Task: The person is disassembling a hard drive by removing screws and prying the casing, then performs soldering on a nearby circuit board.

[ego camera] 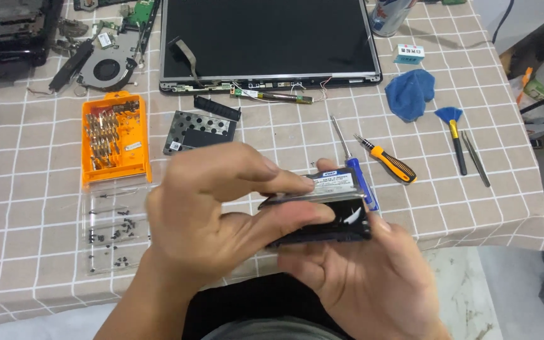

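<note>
Both hands are holding a flat black drive [322, 217] above the table's [33, 189] near edge, its long axis running from nine to three o'clock and tilting slightly up at three. The left hand [212, 211] is pinching its nine o'clock end between thumb and fingers. The right hand [363, 277] is cupping it from below at five o'clock, with a blue screwdriver [357, 173] lying just beyond at twelve.

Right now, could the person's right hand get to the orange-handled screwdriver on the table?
Probably not at once: the right hand and left hand both grip the black drive. The orange-handled screwdriver lies uncovered just beyond it.
</note>
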